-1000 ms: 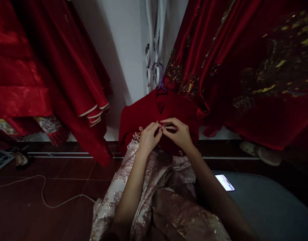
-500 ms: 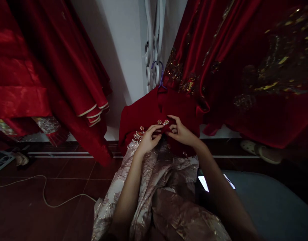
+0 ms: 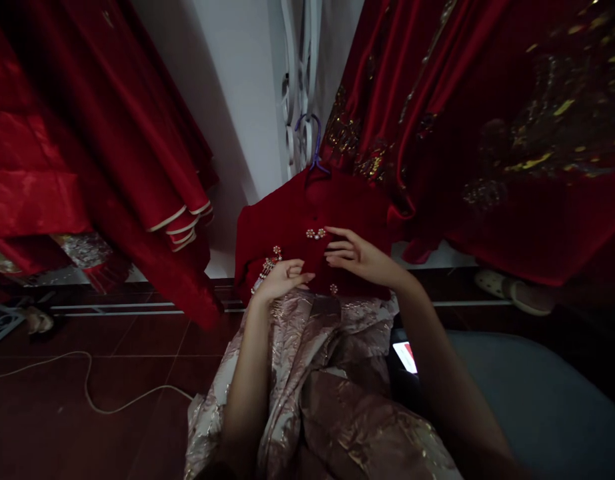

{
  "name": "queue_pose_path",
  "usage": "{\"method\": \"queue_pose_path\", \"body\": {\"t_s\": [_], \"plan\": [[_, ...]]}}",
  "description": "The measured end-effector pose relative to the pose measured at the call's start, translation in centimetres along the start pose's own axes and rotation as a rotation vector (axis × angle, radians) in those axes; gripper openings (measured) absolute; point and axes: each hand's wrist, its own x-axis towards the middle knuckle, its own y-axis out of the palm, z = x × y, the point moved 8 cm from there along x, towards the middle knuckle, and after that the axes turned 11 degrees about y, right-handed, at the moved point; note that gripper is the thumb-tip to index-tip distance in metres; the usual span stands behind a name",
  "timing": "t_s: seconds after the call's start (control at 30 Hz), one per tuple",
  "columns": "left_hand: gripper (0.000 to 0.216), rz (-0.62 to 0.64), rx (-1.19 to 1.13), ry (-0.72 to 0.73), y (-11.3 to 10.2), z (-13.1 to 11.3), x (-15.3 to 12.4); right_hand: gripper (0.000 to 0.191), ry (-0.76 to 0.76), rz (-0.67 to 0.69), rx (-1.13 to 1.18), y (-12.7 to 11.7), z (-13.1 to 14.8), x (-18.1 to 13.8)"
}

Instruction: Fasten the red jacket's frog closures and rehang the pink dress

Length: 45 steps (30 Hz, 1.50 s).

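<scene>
A dark red jacket [image 3: 272, 223] hangs in front of me from a purple hanger [image 3: 316, 143]. Beaded flower-shaped ornaments [image 3: 316, 233] sit at the middle of its front, and a beaded tassel piece [image 3: 268, 267] decorates its left side. My right hand [image 3: 362, 259] has its fingers stretched out, the index fingertip close beside the flower ornaments. Lower down, my left hand [image 3: 282, 280] is near the tassel piece, fingers loosely curled and thumb apart. Neither hand visibly grips anything. Under both hands lies a shiny pinkish patterned fabric [image 3: 292, 347].
Red garments [image 3: 152, 153] hang at the left, and gold-trimmed red ones [image 3: 447, 167] at the right. A white scrolled metal stand [image 3: 307, 67] rises behind the jacket. A grey seat [image 3: 517, 387], a lit phone [image 3: 405, 357], a floor cable [image 3: 90, 380] and a person's shoe [image 3: 517, 293] are around me.
Both hands were together at the flower ornaments. My left hand has drawn away to the left and down; my right fingers have straightened, uncovering the ornaments. The view has shifted slightly.
</scene>
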Motion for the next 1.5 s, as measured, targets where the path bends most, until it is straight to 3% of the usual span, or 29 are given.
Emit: {"method": "queue_pose_path", "body": {"t_s": [0.03,0.13,0.2,0.4,0.47,0.7,0.9,1.07,1.33,1.5], "plan": [[0.041,-0.065,0.015,0.023,-0.9,-0.1,0.1,0.059,0.006,-0.009,-0.021,0.1,0.0,0.0],[0.035,-0.414,0.036,0.139,-4.6,-0.7,0.0,0.034,0.023,0.022,-0.086,1.7,-0.3,0.2],[0.034,-0.527,0.014,0.184,-5.7,-1.1,-0.3,0.029,-0.004,0.024,-0.125,3.2,-0.4,0.6],[0.035,-0.280,-0.062,0.108,-4.2,-1.6,-0.6,0.042,-0.128,-0.272,-0.179,5.0,-1.1,2.2],[0.037,-0.257,-0.036,0.061,-4.2,-1.5,-0.9,0.040,-0.137,-0.318,-0.193,5.2,-1.2,2.3],[0.031,-0.292,-0.006,0.005,-4.9,-0.7,-0.9,0.032,-0.162,-0.290,-0.136,5.6,-1.4,2.6],[0.019,-0.634,0.183,0.181,-9.7,-0.7,-1.7,0.023,-0.122,-0.349,-0.095,4.5,-2.3,3.1],[0.012,-0.545,0.284,0.243,-8.9,-0.9,-1.1,0.021,-0.169,-0.354,-0.141,5.0,-2.0,3.2],[0.022,-0.483,0.055,0.183,-7.1,-1.3,-0.8,0.023,-0.200,-0.460,-0.054,5.3,-2.5,5.0],[0.025,-0.507,0.046,0.164,-7.3,-1.4,-1.1,0.021,-0.195,-0.462,-0.048,5.9,-2.2,5.5]]}}
